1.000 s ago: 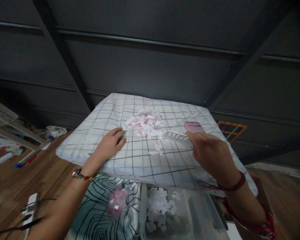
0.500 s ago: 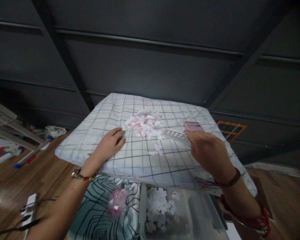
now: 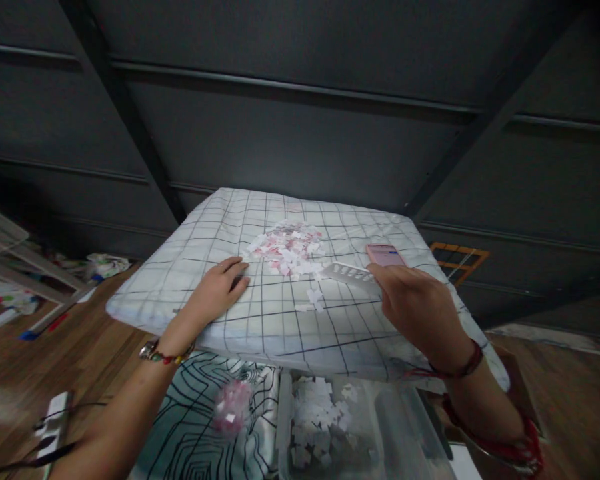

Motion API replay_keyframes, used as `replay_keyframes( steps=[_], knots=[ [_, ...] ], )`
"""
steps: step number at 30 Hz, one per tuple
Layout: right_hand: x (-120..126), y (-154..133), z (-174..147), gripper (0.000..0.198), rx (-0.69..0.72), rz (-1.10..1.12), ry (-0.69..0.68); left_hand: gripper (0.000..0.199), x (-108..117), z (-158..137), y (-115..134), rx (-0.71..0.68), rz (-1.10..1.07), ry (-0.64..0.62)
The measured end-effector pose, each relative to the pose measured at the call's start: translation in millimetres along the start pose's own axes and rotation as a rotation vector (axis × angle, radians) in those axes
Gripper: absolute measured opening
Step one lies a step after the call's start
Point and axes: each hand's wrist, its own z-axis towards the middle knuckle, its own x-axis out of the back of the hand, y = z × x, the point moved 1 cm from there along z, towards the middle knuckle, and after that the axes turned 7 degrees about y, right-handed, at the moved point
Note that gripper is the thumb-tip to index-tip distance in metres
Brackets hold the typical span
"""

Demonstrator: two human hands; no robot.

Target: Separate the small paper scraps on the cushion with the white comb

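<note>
A right hand (image 3: 420,303) grips one end of a pale slotted tool (image 3: 350,273), fingers curled around it, and angles its far end toward a heap of paper scraps (image 3: 290,250), white and pink, at the middle of a checked cloth (image 3: 375,320); the hold at the end probably lets the tool reach the scraps while the knuckles stay well clear of them, though whether the tip touches paper or only overlaps it cannot be told; the left hand (image 3: 223,287) rests palm down just beside the heap, fingers loosely bent and grasping nothing visible, perhaps to steady the cloth; a few stray pieces (image 3: 316,300) lie on the near side of the pile, and a pink phone (image 3: 385,255) lies face up just beyond the right hand, likely set aside from the paper yet within reach; below the table edge, a translucent plastic box (image 3: 284,433) holds white paper pieces (image 3: 317,407), gathered mostly toward its left side; beside it, on a green patterned fabric (image 3: 180,433), sits a pink-and-white bundle (image 3: 233,405), seemingly in clear wrapping, its contents too blurred to name.
</note>
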Motion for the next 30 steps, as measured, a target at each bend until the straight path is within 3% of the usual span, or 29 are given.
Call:
replay_keyframes(
  steps=[7, 20, 30],
  knots=[
    [-3, 2, 3, 0.028, -0.041, 0.002, 0.001, 0.050, 1, 0, 0, 0.000, 0.006, -0.009],
    [16, 0, -2, 0.032, 0.076, 0.108, 0.035, 0.043, 0, 1, 0, -0.011, -0.027, 0.018],
    [14, -3, 3, 0.029, 0.085, 0.094, 0.051, 0.042, 0, 0, -1, -0.008, -0.019, 0.021]
  ],
)
